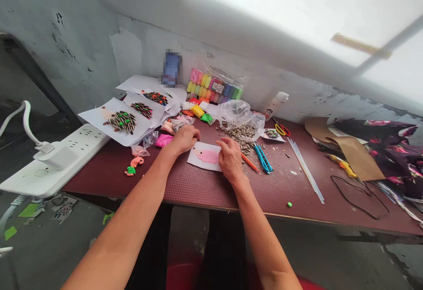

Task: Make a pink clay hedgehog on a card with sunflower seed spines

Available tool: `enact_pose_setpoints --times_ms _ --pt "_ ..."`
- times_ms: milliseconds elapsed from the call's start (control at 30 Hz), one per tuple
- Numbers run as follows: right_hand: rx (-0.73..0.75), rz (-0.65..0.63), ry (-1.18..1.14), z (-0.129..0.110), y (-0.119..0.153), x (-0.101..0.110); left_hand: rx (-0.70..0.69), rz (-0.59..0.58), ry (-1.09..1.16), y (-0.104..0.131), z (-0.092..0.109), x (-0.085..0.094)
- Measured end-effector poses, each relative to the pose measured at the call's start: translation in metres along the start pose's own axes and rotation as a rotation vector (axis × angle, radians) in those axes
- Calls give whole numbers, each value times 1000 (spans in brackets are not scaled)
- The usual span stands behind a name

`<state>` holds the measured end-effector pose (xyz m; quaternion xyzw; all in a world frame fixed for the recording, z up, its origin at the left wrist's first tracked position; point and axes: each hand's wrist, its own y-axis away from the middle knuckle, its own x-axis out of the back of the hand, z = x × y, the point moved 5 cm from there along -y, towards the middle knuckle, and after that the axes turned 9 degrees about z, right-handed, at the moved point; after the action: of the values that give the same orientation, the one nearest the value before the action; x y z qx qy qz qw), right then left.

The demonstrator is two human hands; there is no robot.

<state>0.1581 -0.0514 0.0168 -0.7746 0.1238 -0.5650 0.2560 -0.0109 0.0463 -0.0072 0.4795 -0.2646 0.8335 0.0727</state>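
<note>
A small white card (194, 163) with a pink hedgehog shape on it lies near the table's front edge, between my hands. My left hand (183, 139) is at the card's upper left corner, its fingers bent together; whatever they hold, if anything, is hidden. Over the card's right end rests my right hand (230, 160), fingers spread a little and partly covering the pink shape. Right of that hand lie an orange pen-like tool (250, 163) and a blue utility knife (263, 158). Behind it, striped sunflower seeds (243, 133) spill from a clear plastic bag (235, 111).
Finished seed hedgehog cards (123, 122) lie at left beside a white power strip (66, 158). Pink clay (163, 140) and a clay pack (214, 88) are behind. Scissors (281, 128), clear glue sticks (306, 171) and a yellow glue gun (343, 165) with a cord lie right.
</note>
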Motion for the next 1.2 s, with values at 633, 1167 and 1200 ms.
enact_pose_setpoints --times_ms 633,1167,1200 --pt "-83 2 -99 17 0 4 33 142 -22 4 0 4" --pt "-277 -6 159 50 -14 4 11 166 -43 6 2 -1" --pt "-290 -21 197 52 -20 6 14 163 -42 6 2 -1"
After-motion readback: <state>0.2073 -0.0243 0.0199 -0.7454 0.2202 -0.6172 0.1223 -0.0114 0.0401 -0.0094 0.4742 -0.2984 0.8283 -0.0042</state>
